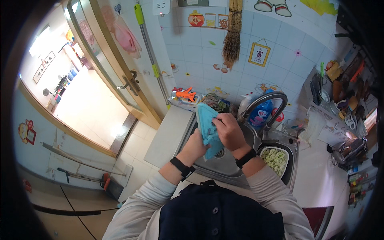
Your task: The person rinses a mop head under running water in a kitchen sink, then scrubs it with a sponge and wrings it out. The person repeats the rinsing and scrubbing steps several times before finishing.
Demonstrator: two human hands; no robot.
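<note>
Over the left basin of a stainless steel sink (210,169), a light-blue plastic piece (204,115), flat with a raised rim like a lid or tray, is held tilted. My left hand (193,146) grips its near-left edge. My right hand (229,130) is at its right side, fingertips pinched against its face; what lies between them is too small to tell. The curved faucet (277,95) stands to the right of my hands. Chopped pale-green vegetable fills a white container (287,163) in the right basin. Behind the sink are a blue detergent bottle (261,112) and a white pump bottle (244,105).
A pale counter (169,133) lies left of the sink, with an orange toy-like item (186,94) on packaging behind it. Right of the sink, a white counter (318,177) leads to crowded utensil holders. A straw brush (232,39) hangs on the tiled wall. An open door (120,69) stands at the left.
</note>
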